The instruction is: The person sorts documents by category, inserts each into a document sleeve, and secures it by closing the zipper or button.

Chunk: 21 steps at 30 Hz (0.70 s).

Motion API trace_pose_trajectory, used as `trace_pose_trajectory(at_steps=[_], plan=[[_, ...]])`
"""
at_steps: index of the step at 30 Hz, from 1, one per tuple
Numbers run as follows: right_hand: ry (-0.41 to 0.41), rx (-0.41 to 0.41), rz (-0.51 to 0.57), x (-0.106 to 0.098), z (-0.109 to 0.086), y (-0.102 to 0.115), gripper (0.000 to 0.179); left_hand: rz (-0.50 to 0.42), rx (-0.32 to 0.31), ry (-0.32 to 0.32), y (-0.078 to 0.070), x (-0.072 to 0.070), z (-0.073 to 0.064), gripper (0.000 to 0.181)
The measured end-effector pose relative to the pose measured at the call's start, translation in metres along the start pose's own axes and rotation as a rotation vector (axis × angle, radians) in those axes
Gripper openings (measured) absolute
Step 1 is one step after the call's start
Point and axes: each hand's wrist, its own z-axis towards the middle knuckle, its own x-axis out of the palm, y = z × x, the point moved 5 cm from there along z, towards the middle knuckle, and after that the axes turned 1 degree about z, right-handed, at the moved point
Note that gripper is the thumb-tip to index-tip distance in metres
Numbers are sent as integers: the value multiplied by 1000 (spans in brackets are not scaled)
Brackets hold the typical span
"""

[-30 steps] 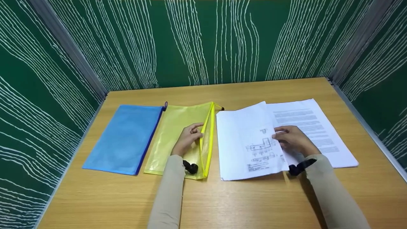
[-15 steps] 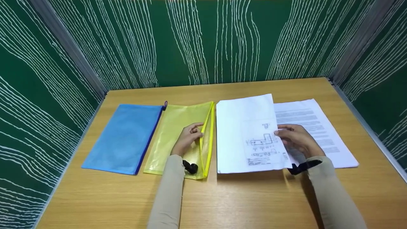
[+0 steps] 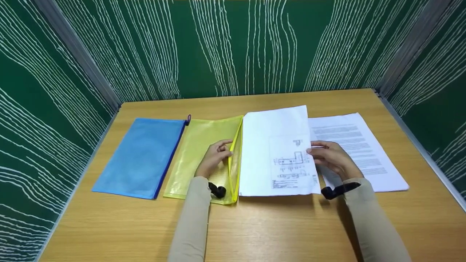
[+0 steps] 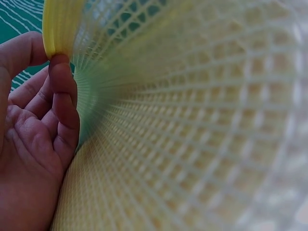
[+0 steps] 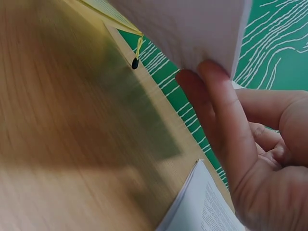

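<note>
A yellow mesh zipper pouch (image 3: pixel 204 134) lies mid-table with its right side parted. My left hand (image 3: pixel 215 157) pinches the upper lip of that opening between thumb and fingers; the left wrist view shows the yellow edge strip (image 4: pixel 61 29) in its grip. My right hand (image 3: pixel 333 156) holds a sheaf of paper (image 3: pixel 269 145) by its right edge, with a line drawing printed on the top sheet. The paper is raised off the table, as the right wrist view shows, and its left edge overlaps the pouch's open side in the head view.
A blue zipper pouch (image 3: pixel 142 156) lies flat to the left of the yellow one. Under and beyond my right hand is a stack of printed paper (image 3: pixel 364 153). Green walls (image 3: pixel 233 47) with white lines enclose the wooden table (image 3: pixel 262 229) at the back and sides.
The sheaf of paper in my right hand has risen off the table, then shifted left to the yellow pouch's opening. My left hand keeps its hold on the pouch's lip.
</note>
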Motion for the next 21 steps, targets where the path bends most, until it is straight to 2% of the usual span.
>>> trace_pose_trajectory(at_steps=[7,15,21], plan=[[3,-29,69,9,-2,-2,43,6,-6,3,3,-1,2,50],[18,-17,43,12,-1,-9,48,-42,-42,30,0,0,0,52],[44,-11,33,15,-1,-11,44,-56,-58,58,-17,3,-9,52]])
